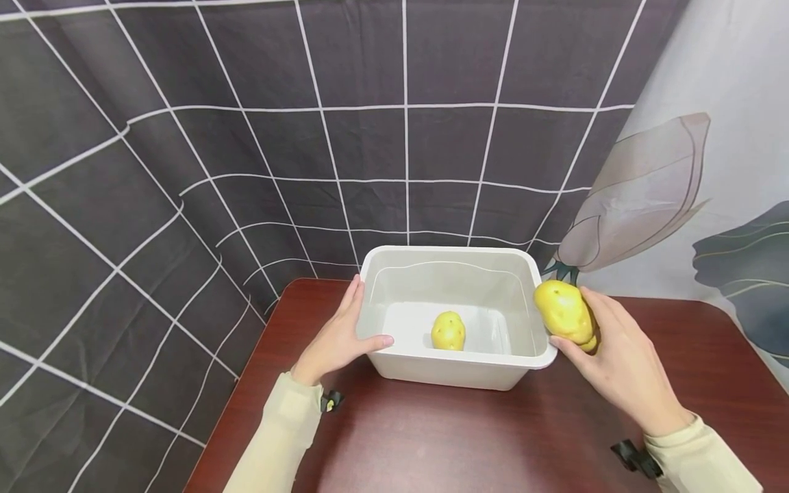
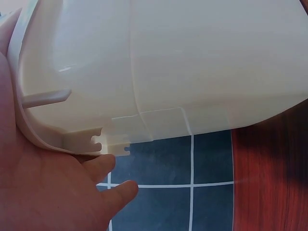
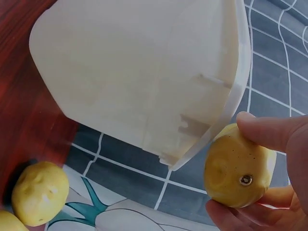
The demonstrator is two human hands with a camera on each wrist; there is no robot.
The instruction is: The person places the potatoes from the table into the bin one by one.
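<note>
A pale grey plastic bin stands on the table, with one yellow potato lying on its floor. My left hand rests on the bin's left end, thumb over the front rim and fingers extended along the side. The left wrist view has these fingers straight beside the rim. Just outside the right rim, my right hand holds another yellow potato between thumb and fingers. A small round shiny spot marks this potato in the right wrist view.
Two more potatoes, one whole in view and one cut by the frame edge, lie on the reddish-brown table at the bin's right. A dark curtain with white grid lines hangs behind, beside a pale flowered cloth.
</note>
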